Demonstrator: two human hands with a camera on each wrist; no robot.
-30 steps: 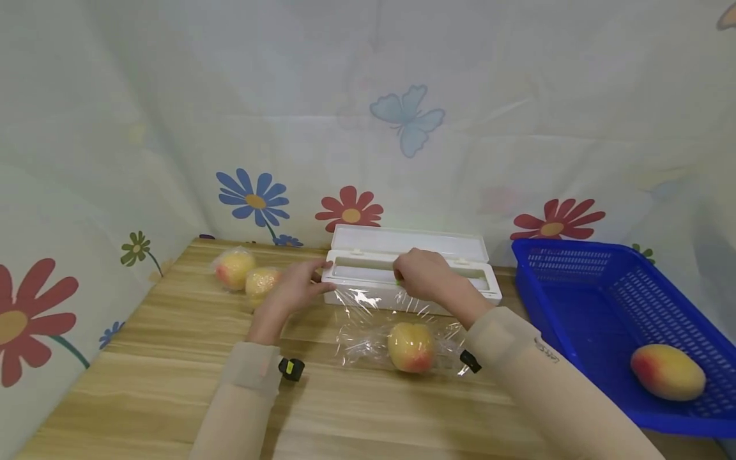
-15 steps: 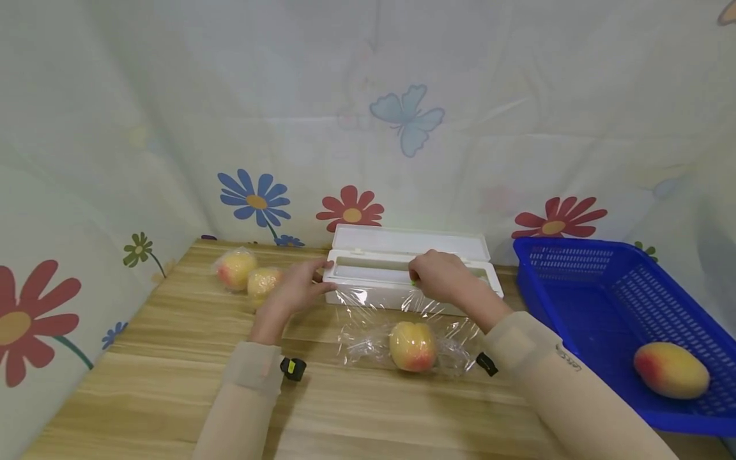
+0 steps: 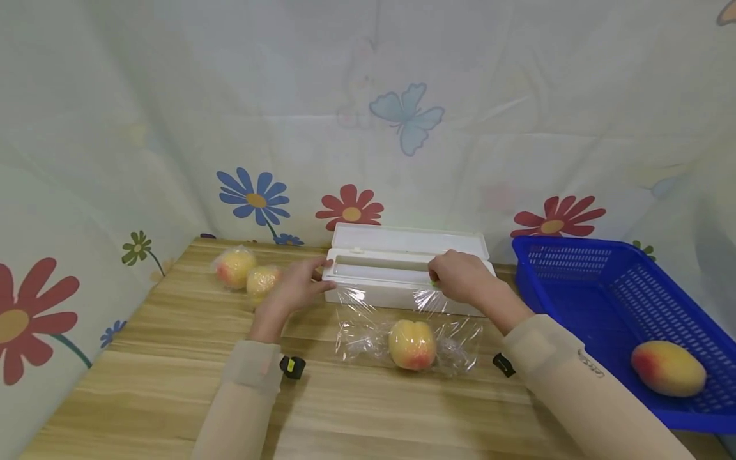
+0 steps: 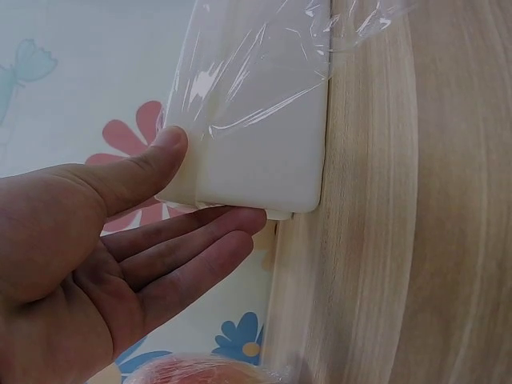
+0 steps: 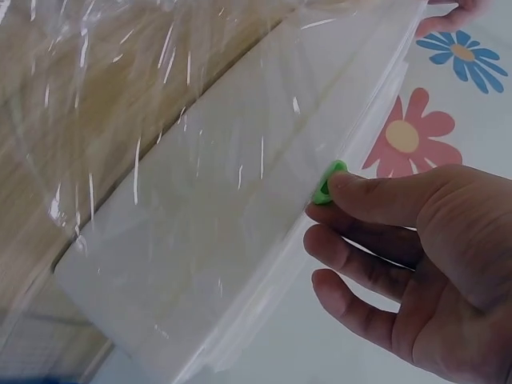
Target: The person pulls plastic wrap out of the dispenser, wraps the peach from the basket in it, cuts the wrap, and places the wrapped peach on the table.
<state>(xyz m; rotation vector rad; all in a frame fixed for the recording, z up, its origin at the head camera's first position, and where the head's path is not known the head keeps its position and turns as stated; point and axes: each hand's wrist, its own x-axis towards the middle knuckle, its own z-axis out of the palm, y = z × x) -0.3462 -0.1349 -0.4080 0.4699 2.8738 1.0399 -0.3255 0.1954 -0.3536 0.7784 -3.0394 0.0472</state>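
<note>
A white cling film dispenser (image 3: 368, 291) lies on the table with its lid raised at the back. My left hand (image 3: 296, 286) holds its left end, the thumb and fingertips against the corner in the left wrist view. My right hand (image 3: 462, 280) pinches a small green slide cutter (image 5: 328, 182) on the dispenser's front edge between thumb and index finger; the other fingers are loosely bent. Clear cling film (image 3: 362, 313) drapes from this edge down to the table. A yellow-red peach (image 3: 412, 345) sits in front of the dispenser, wrapped in the film.
Two film-wrapped peaches, one at the far left (image 3: 234, 268) and another (image 3: 262, 282) beside my left hand, rest on the wooden table (image 3: 172, 358). A blue plastic basket (image 3: 552, 319) stands at the right with an oval yellow-red fruit (image 3: 669, 368) inside. A flowered cloth (image 3: 287, 128) hangs behind.
My right hand has slid rightward along the dispenser's front edge with the green cutter, from near the middle toward the right end. The left hand and the peach have stayed put.
</note>
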